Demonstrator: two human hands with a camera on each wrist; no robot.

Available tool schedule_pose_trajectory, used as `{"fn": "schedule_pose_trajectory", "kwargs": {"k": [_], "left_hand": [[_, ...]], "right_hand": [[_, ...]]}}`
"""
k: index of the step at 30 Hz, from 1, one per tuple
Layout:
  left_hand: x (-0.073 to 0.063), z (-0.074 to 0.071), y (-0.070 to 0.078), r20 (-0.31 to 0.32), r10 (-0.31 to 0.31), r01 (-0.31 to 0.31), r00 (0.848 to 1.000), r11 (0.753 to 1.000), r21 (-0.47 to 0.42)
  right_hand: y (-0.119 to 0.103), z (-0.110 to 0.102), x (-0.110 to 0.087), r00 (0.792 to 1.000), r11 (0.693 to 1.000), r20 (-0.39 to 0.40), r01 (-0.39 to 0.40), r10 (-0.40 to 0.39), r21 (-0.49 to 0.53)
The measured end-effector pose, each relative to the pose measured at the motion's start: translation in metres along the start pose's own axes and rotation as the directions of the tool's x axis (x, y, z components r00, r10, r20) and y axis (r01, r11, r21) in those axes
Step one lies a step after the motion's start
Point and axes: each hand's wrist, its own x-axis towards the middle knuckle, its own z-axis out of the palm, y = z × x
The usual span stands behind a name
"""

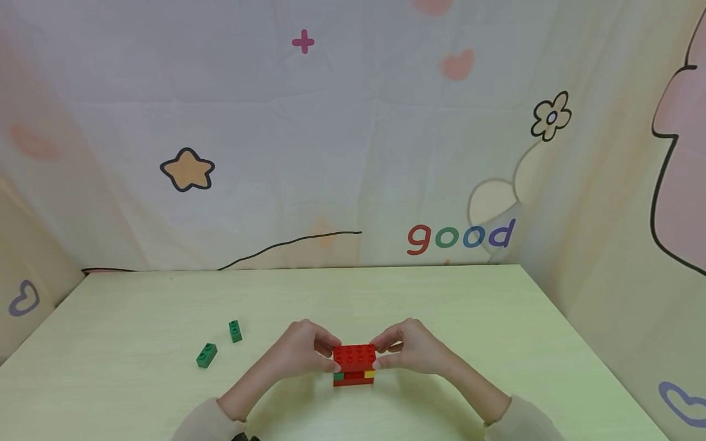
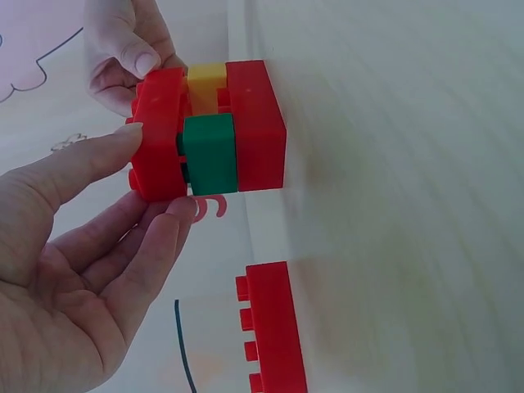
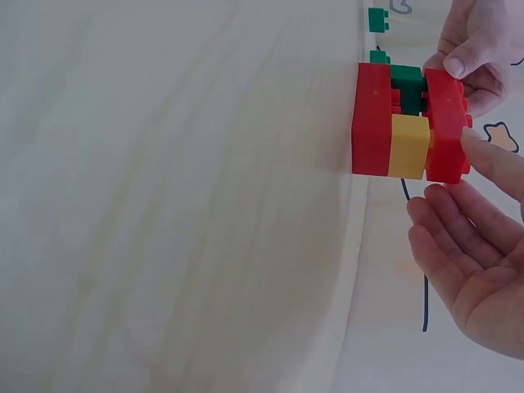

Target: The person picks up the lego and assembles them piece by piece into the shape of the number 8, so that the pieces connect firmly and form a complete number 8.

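Observation:
In front of me on the table stands a small stack of toy building bricks. Its base is a red brick [image 2: 260, 131], carrying a green brick [image 2: 211, 155] on the left and a yellow brick [image 3: 408, 146] on the right. Over these two lies the upper red brick [image 1: 354, 355], studs up; a narrow gap with studs shows beneath it. My left hand [image 1: 303, 349] pinches its left end between thumb and fingers. At its right end, my right hand [image 1: 416, 348] holds it with thumb and fingers.
Two small green bricks, the nearer brick [image 1: 206, 355] and the farther brick [image 1: 235, 331], lie left on the table [image 1: 469, 318]. Another red brick [image 2: 277, 327] appears in the left wrist view; I cannot find it in the head view. A printed cloth [image 1: 331, 153] hangs behind.

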Motion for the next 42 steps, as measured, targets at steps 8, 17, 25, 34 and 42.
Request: {"fn": "schedule_pose_trajectory", "kwargs": {"k": [8,17,25,34,42], "left_hand": [[0.0,-0.001,0.004,0.02,-0.011,0.011,1.0,0.999,0.035],[0.001,0.0,0.002,0.026,-0.003,0.002,1.0,1.0,0.02],[0.001,0.001,0.001,0.02,-0.011,0.01,1.0,1.0,0.019],[-0.002,0.001,0.0,0.002,0.006,-0.006,1.0,0.998,0.058],[-0.009,-0.002,-0.009,-0.022,0.055,-0.053,0.998,0.996,0.065]], "right_hand": [[-0.001,0.0,0.001,1.0,0.999,0.011,0.004,-0.003,-0.034],[-0.002,0.0,0.0,1.0,0.999,0.015,-0.01,0.011,-0.033],[-0.001,0.0,0.001,1.0,1.0,0.02,-0.007,0.007,-0.018],[0.002,-0.001,0.003,0.999,1.0,0.034,0.007,-0.007,0.011],[0.004,0.0,0.003,0.999,1.0,0.037,-0.002,0.001,0.019]]}}
